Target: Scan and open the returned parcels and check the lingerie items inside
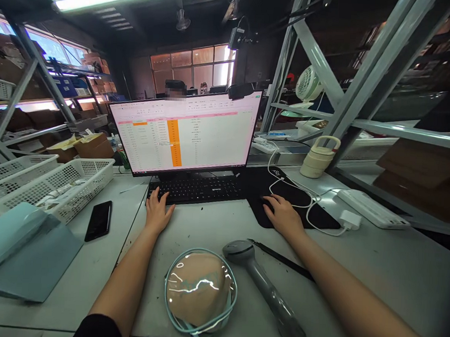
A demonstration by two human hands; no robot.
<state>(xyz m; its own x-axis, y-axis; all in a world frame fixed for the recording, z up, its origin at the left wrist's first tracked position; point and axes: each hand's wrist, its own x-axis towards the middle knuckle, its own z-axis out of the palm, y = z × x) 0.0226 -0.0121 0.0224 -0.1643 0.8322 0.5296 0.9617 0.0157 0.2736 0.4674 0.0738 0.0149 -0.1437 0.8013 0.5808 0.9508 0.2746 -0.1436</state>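
My left hand (pixel 157 210) lies flat with fingers stretched onto the left end of a black keyboard (pixel 198 188). My right hand (pixel 281 213) is cupped over a dark mouse (pixel 267 202) on a black mouse mat (pixel 291 198). Behind the keyboard a monitor (pixel 185 134) displays a spreadsheet with an orange column. Near me on the grey desk (pixel 373 264) lie a round tan item in shiny clear wrap (pixel 199 289) and a grey handheld scanner (pixel 261 279).
A black phone (pixel 99 220) lies left, beside white mesh baskets (pixel 49 180) and a pale blue folder (pixel 23 251). A white charger with cable (pixel 349 219), a power strip (pixel 372 208) and a cream container (pixel 320 157) sit right. Metal shelving (pixel 348 89) rises on the right.
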